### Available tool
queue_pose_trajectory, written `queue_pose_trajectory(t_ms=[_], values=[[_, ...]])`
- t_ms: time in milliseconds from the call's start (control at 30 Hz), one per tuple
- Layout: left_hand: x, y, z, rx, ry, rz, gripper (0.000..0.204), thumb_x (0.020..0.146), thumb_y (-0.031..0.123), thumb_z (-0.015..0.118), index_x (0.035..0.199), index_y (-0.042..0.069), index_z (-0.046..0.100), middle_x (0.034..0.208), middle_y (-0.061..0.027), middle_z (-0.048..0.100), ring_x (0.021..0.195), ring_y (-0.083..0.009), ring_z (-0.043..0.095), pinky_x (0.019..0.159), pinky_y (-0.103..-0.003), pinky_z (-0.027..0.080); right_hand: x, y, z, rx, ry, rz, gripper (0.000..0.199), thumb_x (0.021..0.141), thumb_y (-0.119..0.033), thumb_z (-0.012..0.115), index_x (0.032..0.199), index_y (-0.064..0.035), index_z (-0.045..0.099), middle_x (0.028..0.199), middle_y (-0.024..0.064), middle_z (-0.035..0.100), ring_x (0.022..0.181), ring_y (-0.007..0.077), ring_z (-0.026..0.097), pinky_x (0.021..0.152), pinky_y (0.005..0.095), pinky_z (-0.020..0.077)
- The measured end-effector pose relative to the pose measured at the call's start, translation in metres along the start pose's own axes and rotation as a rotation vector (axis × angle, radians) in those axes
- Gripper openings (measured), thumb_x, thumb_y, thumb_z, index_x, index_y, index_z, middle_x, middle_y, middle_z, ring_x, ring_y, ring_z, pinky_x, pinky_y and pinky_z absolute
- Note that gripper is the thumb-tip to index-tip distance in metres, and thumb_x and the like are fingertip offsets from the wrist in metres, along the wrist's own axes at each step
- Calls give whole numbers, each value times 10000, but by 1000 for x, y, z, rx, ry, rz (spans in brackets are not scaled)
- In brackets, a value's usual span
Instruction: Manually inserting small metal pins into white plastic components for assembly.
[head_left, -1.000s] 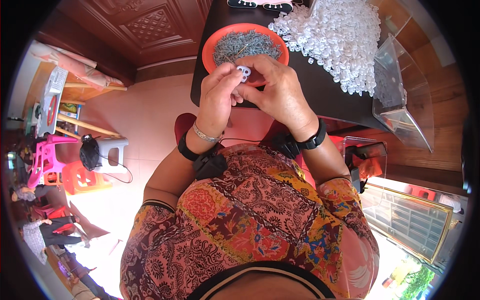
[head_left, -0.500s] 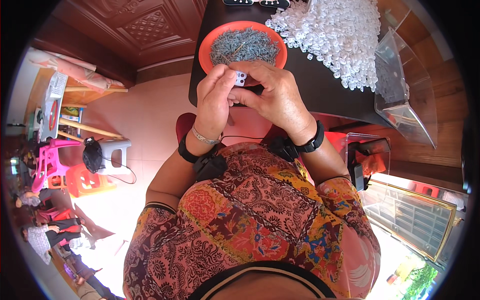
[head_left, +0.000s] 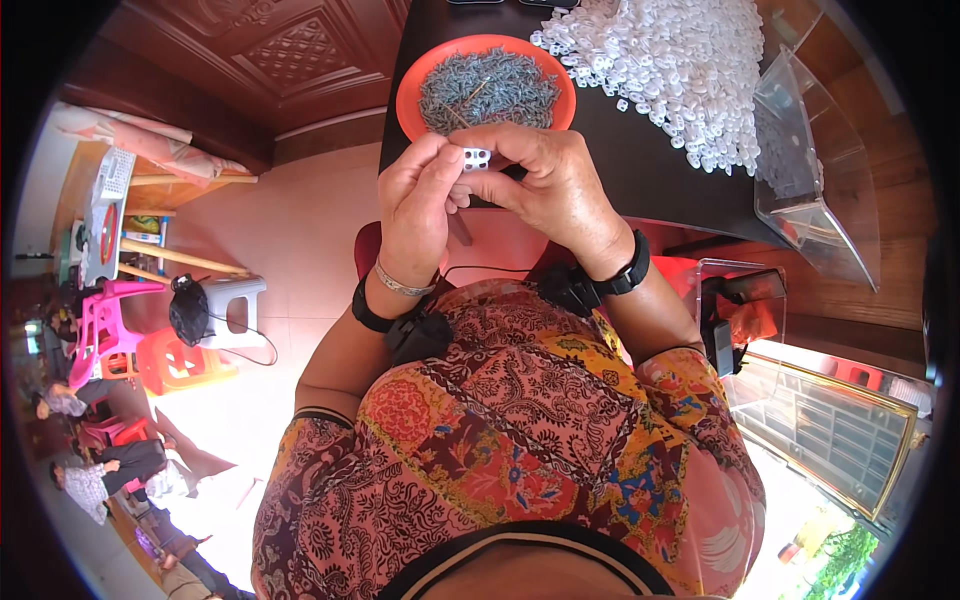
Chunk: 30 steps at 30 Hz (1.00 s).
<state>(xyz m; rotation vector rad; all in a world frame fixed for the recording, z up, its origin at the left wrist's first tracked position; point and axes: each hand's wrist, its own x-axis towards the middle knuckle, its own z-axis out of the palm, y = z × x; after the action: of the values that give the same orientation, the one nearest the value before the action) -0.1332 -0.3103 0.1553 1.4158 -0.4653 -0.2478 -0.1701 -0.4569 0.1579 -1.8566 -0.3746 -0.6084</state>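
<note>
Between both hands, close to the table's near edge, is a small white plastic piece with dark round holes [head_left: 477, 160]. My left hand [head_left: 415, 200] pinches it from the left, thumb and fingers pressed together. From the right, my right hand [head_left: 545, 180] grips it with thumb and forefinger, and the other fingers curl under. Just beyond the hands stands an orange-red bowl [head_left: 408, 100] heaped with small grey screws [head_left: 500, 85]. A thin yellowish stick [head_left: 474, 94] lies on the screws.
A large pile of small white plastic pieces [head_left: 670, 70] covers the right of the dark table [head_left: 660, 185]. Beside it leans a clear plastic tray [head_left: 815, 190]. Grey [head_left: 240, 305] and orange stools [head_left: 170, 360] stand on the floor to the left, with people sitting farther off.
The white piece has turned between my fingers and now lies more level, its holes facing me. My left hand has shifted slightly left; both hands keep their grip.
</note>
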Motion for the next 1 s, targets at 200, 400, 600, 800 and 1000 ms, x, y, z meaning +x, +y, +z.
queue_pose_trajectory(t_ms=[200, 400, 600, 800, 1000], values=[[-1, -1, 1, -52, 46, -48, 226, 920, 207, 516, 828, 9, 572, 618, 10, 494, 559, -53, 432, 521, -201, 341, 3, 1, 1, -62, -5, -72, 200, 758, -109, 706, 941, -50, 651, 764, 85, 669, 668, 221, 663, 579, 289, 514], [-1, -7, 2, -87, 31, -70, 213, 926, 201, 476, 827, 27, 549, 620, -7, 507, 560, -79, 476, 521, -212, 365, 0, 5, 0, -126, -11, -115, 174, 751, -107, 697, 903, -48, 636, 754, 96, 651, 666, 266, 644, 582, 326, 509], [0, -11, 13, -137, 80, -97, 238, 917, 186, 480, 757, 21, 545, 601, -6, 517, 518, -59, 458, 480, -194, 363, -6, 5, -6, -242, -1, -124, 190, 758, -112, 688, 928, -50, 633, 748, 106, 639, 651, 281, 639, 570, 341, 510], [8, -16, 24, -174, 6, -126, 240, 917, 196, 476, 785, 12, 556, 603, -15, 516, 507, -71, 466, 463, -203, 362, -11, 2, -20, -335, 17, -107, 189, 756, -105, 702, 928, -58, 641, 745, 89, 652, 614, 265, 645, 541, 313, 520], [8, -20, 28, -208, -2, -144, 249, 918, 213, 482, 813, 5, 570, 610, -20, 513, 517, -85, 480, 474, -206, 371, -15, 2, -21, -286, 41, -59, 145, 768, -116, 674, 884, -46, 623, 739, 97, 648, 627, 275, 639, 550, 333, 517]])
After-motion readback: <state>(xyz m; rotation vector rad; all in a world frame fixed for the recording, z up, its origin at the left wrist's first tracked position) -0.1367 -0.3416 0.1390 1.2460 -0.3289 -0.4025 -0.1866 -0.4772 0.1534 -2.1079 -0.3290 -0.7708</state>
